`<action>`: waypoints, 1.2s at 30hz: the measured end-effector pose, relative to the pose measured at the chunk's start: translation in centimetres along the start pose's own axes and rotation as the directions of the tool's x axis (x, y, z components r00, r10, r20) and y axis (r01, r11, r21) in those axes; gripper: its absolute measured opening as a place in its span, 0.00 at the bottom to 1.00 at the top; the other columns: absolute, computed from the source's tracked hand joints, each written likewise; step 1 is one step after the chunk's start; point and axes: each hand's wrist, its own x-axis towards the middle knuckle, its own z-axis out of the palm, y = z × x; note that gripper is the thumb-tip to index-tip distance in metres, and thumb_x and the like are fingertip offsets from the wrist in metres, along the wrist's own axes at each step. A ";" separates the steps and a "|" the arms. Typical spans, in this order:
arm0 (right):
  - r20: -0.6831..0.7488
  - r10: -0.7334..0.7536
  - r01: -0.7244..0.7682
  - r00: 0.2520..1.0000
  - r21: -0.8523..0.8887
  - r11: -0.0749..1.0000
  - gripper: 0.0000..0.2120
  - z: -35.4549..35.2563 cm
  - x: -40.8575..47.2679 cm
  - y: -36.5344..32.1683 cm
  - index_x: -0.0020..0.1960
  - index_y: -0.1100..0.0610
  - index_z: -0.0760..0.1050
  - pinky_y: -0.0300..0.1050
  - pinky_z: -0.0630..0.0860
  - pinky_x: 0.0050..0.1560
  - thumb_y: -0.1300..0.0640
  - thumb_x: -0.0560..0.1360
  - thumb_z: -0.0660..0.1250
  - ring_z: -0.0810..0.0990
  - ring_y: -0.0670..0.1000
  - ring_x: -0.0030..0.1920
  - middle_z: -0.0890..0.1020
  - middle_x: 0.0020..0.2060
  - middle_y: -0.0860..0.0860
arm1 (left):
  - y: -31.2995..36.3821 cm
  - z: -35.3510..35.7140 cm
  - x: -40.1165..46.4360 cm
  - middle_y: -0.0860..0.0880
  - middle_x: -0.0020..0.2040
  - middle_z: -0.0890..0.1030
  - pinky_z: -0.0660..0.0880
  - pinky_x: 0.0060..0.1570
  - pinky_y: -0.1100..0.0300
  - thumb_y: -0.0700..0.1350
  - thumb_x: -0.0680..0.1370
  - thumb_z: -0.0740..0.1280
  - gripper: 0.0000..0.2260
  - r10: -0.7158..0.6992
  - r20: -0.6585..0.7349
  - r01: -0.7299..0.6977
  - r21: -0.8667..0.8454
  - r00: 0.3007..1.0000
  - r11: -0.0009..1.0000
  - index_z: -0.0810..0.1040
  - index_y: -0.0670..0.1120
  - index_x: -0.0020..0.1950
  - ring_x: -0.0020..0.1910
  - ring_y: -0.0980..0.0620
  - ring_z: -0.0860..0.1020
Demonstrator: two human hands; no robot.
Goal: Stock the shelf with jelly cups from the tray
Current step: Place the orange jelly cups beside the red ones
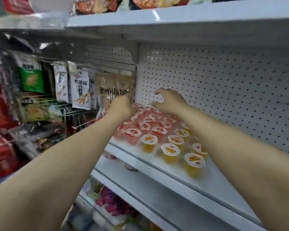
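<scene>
Several red jelly cups point(147, 120) stand in rows at the back left of the white shelf point(215, 180). Several orange jelly cups point(170, 150) stand in front of them and to their right. My left hand point(120, 105) is at the far left end of the red rows, and its fingers curl away from me, hiding what they touch. My right hand point(168, 100) hovers over the rearmost red cups near the pegboard, fingers and thumb curved apart with nothing between them. No tray is in view.
A white pegboard wall point(223, 84) backs the shelf. Hanging snack bags point(114, 90) on wire hooks crowd the left side beside my left hand. A second shelf point(190, 19) hangs close overhead. Lower shelves below hold more packets point(113, 207).
</scene>
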 end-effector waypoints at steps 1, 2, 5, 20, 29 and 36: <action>0.012 -0.021 0.021 1.000 0.009 1.000 0.27 0.9 0.5 -2.1 0.72 0.52 0.69 0.48 0.71 0.60 0.41 0.77 0.67 0.74 0.57 0.66 0.74 0.69 0.56 | -1.9 -1.3 -0.3 0.42 0.58 0.82 0.73 0.49 0.57 0.53 0.74 0.72 0.23 -0.007 -0.011 0.008 0.010 1.000 1.000 0.76 0.45 0.66 0.56 0.41 0.79; 0.024 -0.044 0.044 0.999 0.017 0.999 0.27 1.7 1.0 -4.4 0.72 0.52 0.70 0.48 0.71 0.60 0.42 0.77 0.67 0.74 0.57 0.66 0.74 0.68 0.56 | -3.9 -2.6 -0.7 0.42 0.58 0.82 0.73 0.50 0.56 0.51 0.75 0.71 0.21 -0.020 -0.019 0.020 0.011 1.000 1.000 0.77 0.45 0.66 0.56 0.41 0.79; 0.058 -0.097 0.096 0.994 0.032 0.995 0.24 4.4 2.5 -11.2 0.69 0.53 0.73 0.47 0.73 0.56 0.43 0.76 0.68 0.76 0.57 0.62 0.78 0.63 0.55 | -10.1 -6.5 -1.4 0.41 0.64 0.78 0.73 0.55 0.54 0.49 0.78 0.69 0.22 -0.062 -0.042 0.062 0.011 0.997 0.998 0.73 0.43 0.69 0.61 0.41 0.77; 0.285 -0.271 0.231 0.919 0.165 0.959 0.27 21.8 9.1 -37.6 0.72 0.52 0.69 0.54 0.77 0.54 0.40 0.78 0.65 0.77 0.56 0.57 0.76 0.63 0.53 | -38.8 -17.3 -5.0 0.43 0.58 0.80 0.72 0.43 0.55 0.53 0.77 0.70 0.24 -0.369 0.039 0.364 0.090 0.929 0.927 0.71 0.44 0.69 0.47 0.45 0.76; 0.485 -0.365 0.291 0.795 0.224 0.930 0.26 37.9 13.8 -44.7 0.72 0.55 0.68 0.51 0.76 0.55 0.42 0.79 0.65 0.77 0.57 0.60 0.75 0.66 0.55 | -54.6 -12.6 -5.7 0.41 0.60 0.80 0.72 0.51 0.52 0.53 0.77 0.68 0.22 -0.573 0.038 0.568 0.099 0.819 0.817 0.75 0.43 0.67 0.59 0.39 0.77; 0.674 -0.394 0.241 0.624 0.314 0.918 0.26 54.1 16.1 -48.0 0.69 0.56 0.72 0.49 0.74 0.57 0.43 0.76 0.69 0.76 0.59 0.63 0.77 0.64 0.56 | -67.1 -5.7 -6.1 0.43 0.65 0.78 0.71 0.59 0.53 0.55 0.77 0.69 0.23 -0.806 0.101 0.800 0.101 0.583 0.591 0.74 0.47 0.69 0.64 0.41 0.75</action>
